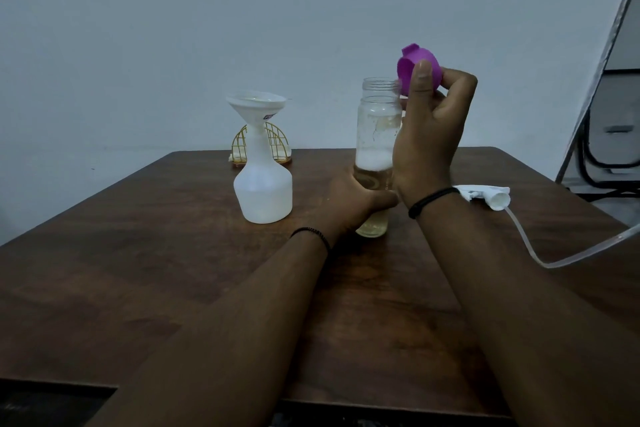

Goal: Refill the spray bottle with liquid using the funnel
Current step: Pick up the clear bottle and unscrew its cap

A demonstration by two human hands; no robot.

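Translucent white plastic forms the spray bottle (263, 191), which stands upright on the dark wooden table (173, 253), long axis vertical, neck up. A white funnel (257, 106) sits in its neck, wide mouth upward. It stands just left of our hands, touched by neither.

Our left hand (356, 201) is wrapped around the lower body of a tall clear bottle (377, 135), also upright, its threaded mouth open; pale yellowish liquid fills the bottom with white foam above.

Our right hand (429, 135) is closed on a smooth purple cap (417, 68), pinched between thumb and fingers just right of the clear bottle's mouth and tilted, its hollow side facing left.

The white trigger sprayer head (488, 196) lies on its side right of our wrist, its clear tube (540, 253) curving off rightward. A gold wire holder (273, 146) stands behind the spray bottle.
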